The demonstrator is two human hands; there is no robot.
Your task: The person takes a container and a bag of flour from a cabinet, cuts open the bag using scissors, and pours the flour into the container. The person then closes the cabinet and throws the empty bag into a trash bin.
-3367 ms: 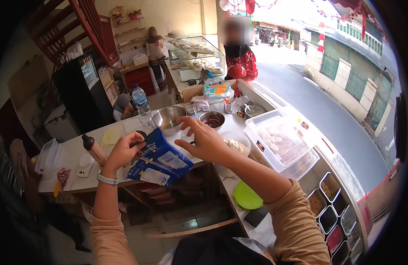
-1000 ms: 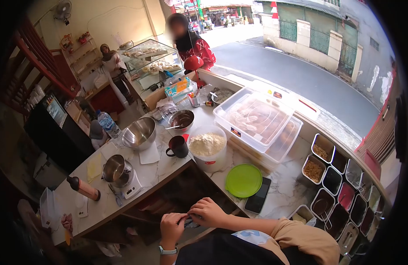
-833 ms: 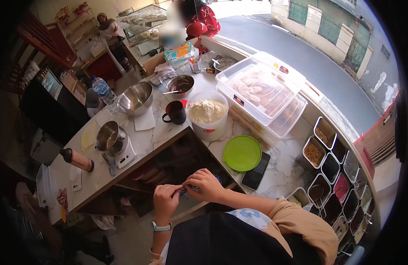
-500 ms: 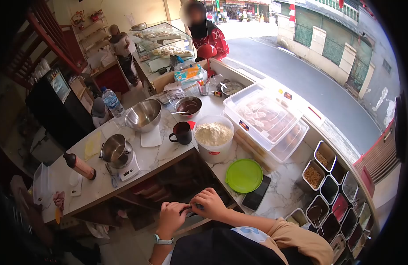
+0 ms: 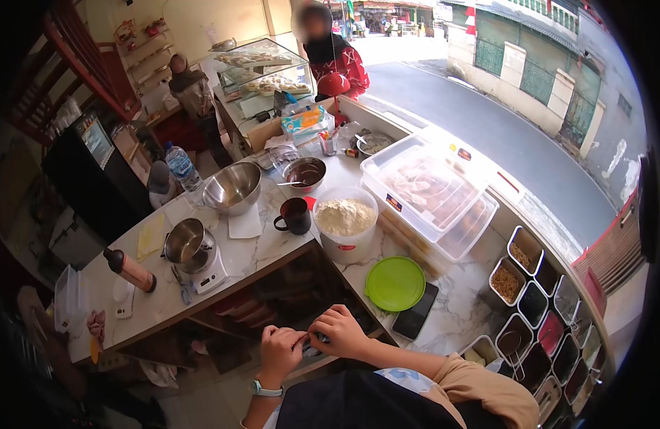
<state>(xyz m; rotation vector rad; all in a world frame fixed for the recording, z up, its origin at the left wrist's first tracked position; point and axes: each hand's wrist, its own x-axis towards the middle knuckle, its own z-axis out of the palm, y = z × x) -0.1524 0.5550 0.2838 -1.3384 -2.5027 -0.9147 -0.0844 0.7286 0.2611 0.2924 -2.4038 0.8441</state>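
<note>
My left hand (image 5: 280, 352) and my right hand (image 5: 340, 332) meet low in the middle of the view, in front of my dark apron (image 5: 358, 400). The fingers of both are curled in a pinch around something small and dark, too hidden to name. Beyond my right hand, a green round lid (image 5: 395, 284) and a dark phone (image 5: 415, 312) lie on the marble counter (image 5: 450, 325). A white tub (image 5: 344, 247) full of pale flour (image 5: 345, 217) stands behind the lid.
Left are a steel bowl on a scale (image 5: 210, 277), a brown bottle (image 5: 130, 270), a black mug (image 5: 294, 216) and a large steel bowl (image 5: 232, 187). Right are a clear plastic box (image 5: 426, 186) and several topping tins (image 5: 508, 281). A person in red (image 5: 348, 68) stands across the counter.
My hands stay together in nearly the same place, with a slight shift of the fingers. The person at the back left has moved a little.
</note>
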